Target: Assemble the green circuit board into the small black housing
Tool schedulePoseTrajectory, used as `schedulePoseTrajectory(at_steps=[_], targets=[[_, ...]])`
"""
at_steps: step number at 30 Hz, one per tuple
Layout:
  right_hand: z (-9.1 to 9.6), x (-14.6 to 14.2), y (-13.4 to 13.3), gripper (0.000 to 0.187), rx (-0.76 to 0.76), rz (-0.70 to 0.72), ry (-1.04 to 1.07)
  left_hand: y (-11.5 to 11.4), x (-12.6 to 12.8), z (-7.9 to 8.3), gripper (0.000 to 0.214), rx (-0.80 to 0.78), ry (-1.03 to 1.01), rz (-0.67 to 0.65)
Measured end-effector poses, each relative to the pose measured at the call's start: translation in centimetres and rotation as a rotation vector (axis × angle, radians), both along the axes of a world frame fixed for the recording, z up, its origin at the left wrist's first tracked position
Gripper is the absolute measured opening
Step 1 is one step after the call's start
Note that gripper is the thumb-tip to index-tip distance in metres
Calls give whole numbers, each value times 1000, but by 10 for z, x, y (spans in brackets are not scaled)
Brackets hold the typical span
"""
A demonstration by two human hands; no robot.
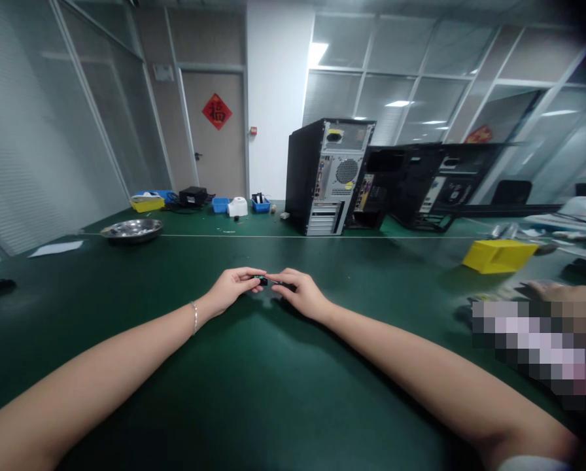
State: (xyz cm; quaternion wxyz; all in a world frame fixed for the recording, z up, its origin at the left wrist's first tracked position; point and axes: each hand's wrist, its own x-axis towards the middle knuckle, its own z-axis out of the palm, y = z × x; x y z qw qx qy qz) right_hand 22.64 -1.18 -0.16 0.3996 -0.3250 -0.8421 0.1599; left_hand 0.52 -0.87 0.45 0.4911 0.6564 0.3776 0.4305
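Observation:
Both my arms stretch out over a green table (254,392). My left hand (230,288), with a thin bracelet at the wrist, pinches one end of a small dark part (262,280). My right hand (300,292) meets it from the right, fingers closed on the other end, where a thin dark piece sticks out. The hands touch at the fingertips just above the table top. The part is too small to name.
A black computer tower (325,175) stands at the back, an opened case (420,183) beside it. A steel bowl (132,229) sits far left, small blue bins (220,205) and a yellow bin (146,204) behind it. A yellow box (498,255) lies right. Another person's hand (558,291) rests at the right edge.

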Motion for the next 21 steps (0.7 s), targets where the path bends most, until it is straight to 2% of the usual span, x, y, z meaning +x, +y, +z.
schedulePoseTrajectory(at_steps=[11,21], targets=[[-3,-1,-2,29,17,-25,-39,-2,1,2,29,13,18,26],[-3,-1,-1,28,13,28,9,1,0,-1,30,9,1,4]])
